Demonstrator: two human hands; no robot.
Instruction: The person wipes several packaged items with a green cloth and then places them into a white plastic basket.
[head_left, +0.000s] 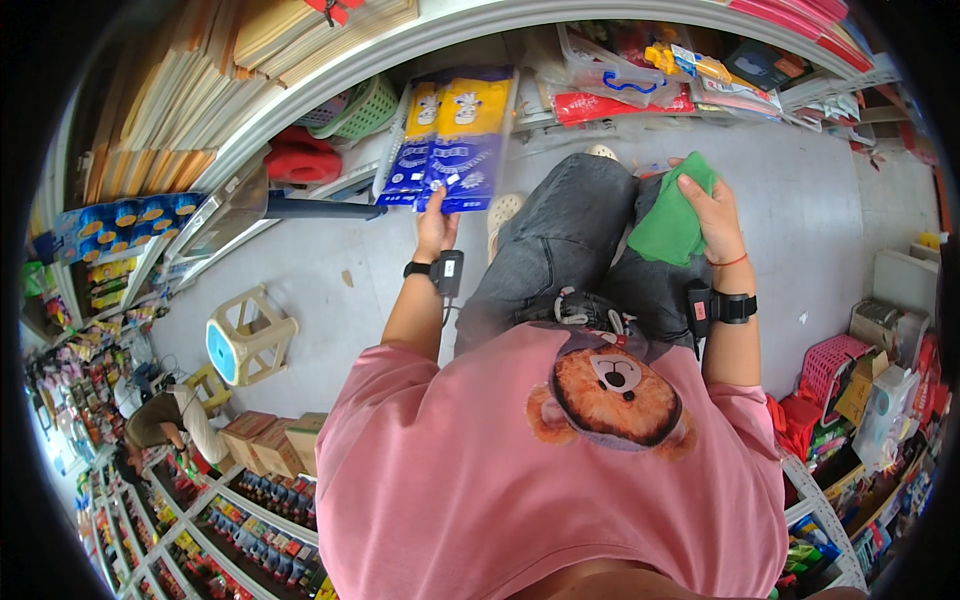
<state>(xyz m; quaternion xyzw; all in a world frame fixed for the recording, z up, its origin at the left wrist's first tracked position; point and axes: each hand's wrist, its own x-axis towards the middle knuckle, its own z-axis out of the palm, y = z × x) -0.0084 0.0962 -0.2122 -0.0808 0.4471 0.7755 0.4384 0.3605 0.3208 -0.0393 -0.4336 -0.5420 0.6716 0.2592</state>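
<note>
My left hand (436, 231) pinches the near edge of a blue-and-yellow plastic packet (466, 154) printed with a cartoon figure and writing. A second packet (418, 142) of the same print lies beside and partly under it, in a white basket (388, 146) by the low shelf. Folded green cloth (671, 214) is gripped in my right hand (718, 217), thumb on top, above my right knee. Each wrist wears a black strapped device. What lies under the packets is hidden.
A pale green basket (367, 109) and a red object (304, 156) sit left of the packets. A clear plastic box (619, 71) stands on the low shelf ahead. On the floor are a plastic stool (251, 335) and cardboard cartons (270, 442). Another person (169, 420) bends near stocked shelves.
</note>
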